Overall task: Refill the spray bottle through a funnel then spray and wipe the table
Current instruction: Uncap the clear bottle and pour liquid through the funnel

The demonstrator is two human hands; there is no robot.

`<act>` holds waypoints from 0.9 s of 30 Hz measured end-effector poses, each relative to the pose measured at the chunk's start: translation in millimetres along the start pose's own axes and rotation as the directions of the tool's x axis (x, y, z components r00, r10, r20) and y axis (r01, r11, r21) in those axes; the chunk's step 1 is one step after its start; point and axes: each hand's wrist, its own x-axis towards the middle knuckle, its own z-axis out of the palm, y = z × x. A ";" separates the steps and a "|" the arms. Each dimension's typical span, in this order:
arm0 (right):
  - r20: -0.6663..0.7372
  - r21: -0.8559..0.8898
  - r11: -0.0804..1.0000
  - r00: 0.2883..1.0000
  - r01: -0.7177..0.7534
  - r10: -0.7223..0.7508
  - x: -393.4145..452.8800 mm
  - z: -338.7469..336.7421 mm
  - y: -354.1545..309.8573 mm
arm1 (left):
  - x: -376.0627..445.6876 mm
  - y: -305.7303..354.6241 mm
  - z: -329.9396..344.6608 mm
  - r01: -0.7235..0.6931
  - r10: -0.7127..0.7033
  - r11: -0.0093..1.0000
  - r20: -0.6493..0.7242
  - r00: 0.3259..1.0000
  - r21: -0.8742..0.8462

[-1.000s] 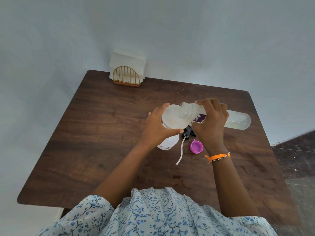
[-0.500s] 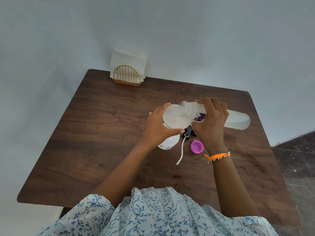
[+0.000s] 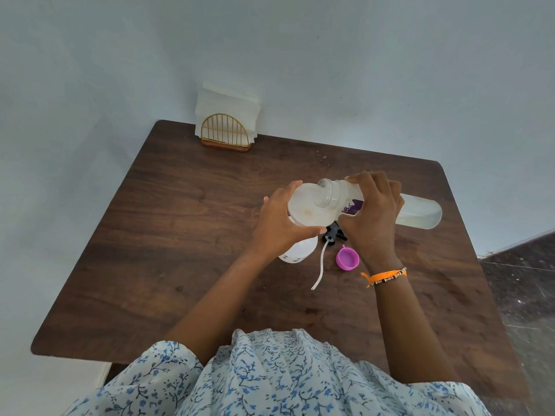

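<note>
A white translucent funnel (image 3: 309,210) sits on top of the white spray bottle (image 3: 295,252), which stands on the brown table (image 3: 180,235). My left hand (image 3: 277,226) grips the funnel's rim and hides most of the bottle. My right hand (image 3: 372,216) holds a clear refill bottle (image 3: 420,211) with a purple label, tipped nearly flat, its open mouth over the funnel. Liquid lies in the refill bottle's far end. The black spray head (image 3: 335,232) with its white tube lies on the table between my hands, beside a purple cap (image 3: 347,259).
A gold wire holder with white napkins (image 3: 225,127) stands at the table's far left edge against the pale wall. A dark floor shows past the table's right side. My patterned sleeve covers the near edge.
The refill bottle's mouth has lifted slightly over the funnel. Both hands stay in place.
</note>
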 end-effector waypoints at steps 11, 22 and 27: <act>0.011 -0.010 1.000 1.000 0.003 -0.003 0.1 0.0 -1.1 | -0.7 2.8 -1.0 -0.001 0.001 1.000 -0.003 1.000 -0.006; 0.008 -0.022 1.000 1.000 0.005 -0.005 0.8 0.1 -0.8 | -1.6 5.5 -2.8 0.000 0.000 1.000 0.001 1.000 -0.018; 0.020 -0.026 1.000 1.000 0.004 -0.003 0.5 0.0 -0.4 | -2.5 7.0 -3.5 0.007 -0.006 1.000 0.008 1.000 -0.015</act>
